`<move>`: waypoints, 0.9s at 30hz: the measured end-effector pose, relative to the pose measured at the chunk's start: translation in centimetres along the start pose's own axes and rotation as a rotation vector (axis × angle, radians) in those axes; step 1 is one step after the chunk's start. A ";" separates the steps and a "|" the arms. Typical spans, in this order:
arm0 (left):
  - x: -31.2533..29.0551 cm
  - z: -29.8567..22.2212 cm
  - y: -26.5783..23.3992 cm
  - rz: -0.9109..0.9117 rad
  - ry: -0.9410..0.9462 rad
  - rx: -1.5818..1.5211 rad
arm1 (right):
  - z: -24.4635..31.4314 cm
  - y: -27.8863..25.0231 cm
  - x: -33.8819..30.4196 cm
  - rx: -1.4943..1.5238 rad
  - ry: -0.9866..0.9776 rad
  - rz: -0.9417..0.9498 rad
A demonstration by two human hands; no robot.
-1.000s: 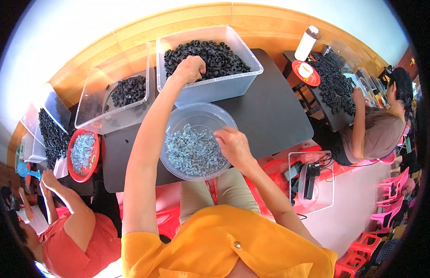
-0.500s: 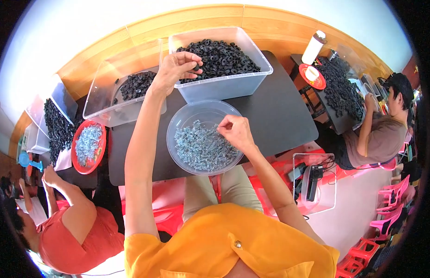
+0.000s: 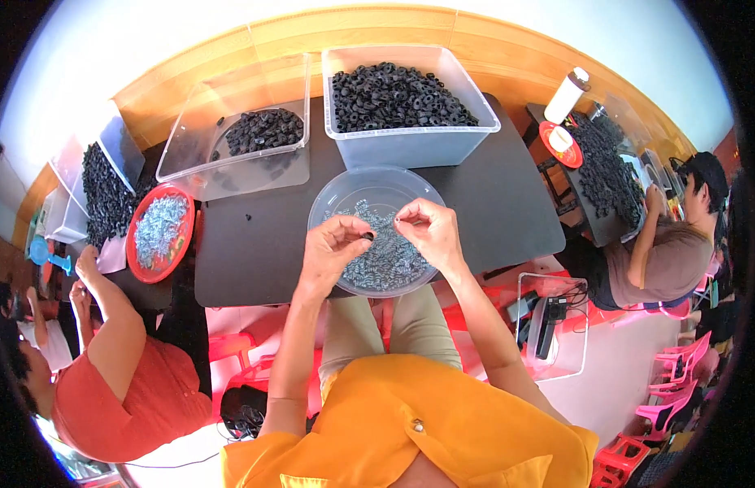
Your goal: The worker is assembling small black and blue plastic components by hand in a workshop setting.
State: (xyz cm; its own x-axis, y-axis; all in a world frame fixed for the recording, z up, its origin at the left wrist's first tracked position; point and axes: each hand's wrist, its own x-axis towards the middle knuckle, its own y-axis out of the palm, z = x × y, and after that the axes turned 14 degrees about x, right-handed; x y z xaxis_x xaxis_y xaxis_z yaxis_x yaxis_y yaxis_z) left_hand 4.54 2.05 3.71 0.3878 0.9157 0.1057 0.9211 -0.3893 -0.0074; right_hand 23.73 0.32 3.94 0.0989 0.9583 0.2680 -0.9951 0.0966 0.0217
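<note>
Above the near clear bowl [image 3: 376, 180] of bluish coils [image 3: 385, 272], the left hand [image 3: 324, 254] pinches a black part [image 3: 367, 236]; the right hand [image 3: 434, 237], narrowly closed, seemingly grips a tiny piece [image 3: 398, 220]; the step looks like pairing them, calling for careful alignment; beyond, a bin [image 3: 410, 150] holds black rings [image 3: 402, 98].

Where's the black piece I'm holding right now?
In the head view, near the centre, the black piece is in your left hand, over the clear bowl.

Near the frame's centre, the left hand [image 3: 327, 250] and right hand [image 3: 434, 237] face each other, apart, each pinching; bare forearms [image 3: 491, 333] slope down toward the lower edge.
</note>
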 end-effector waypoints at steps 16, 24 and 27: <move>-0.9 0.3 2.6 -0.167 0.119 0.278 | 4.2 1.9 -1.8 -0.833 -0.442 0.313; -1.6 0.9 2.4 -0.168 0.050 0.373 | 4.0 1.5 -1.4 -0.537 -0.332 0.343; -1.8 1.3 2.0 -0.111 -0.033 0.088 | 4.2 0.7 -1.2 -0.331 -0.172 0.344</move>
State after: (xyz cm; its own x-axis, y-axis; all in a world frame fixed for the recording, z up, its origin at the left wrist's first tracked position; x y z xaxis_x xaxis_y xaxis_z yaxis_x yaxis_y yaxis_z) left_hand 5.76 -0.24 2.19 0.2831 0.9559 0.0777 0.9572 -0.2766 -0.0849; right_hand 22.86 -1.87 7.64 -0.2643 0.8942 0.3613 -0.9121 -0.1100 -0.3950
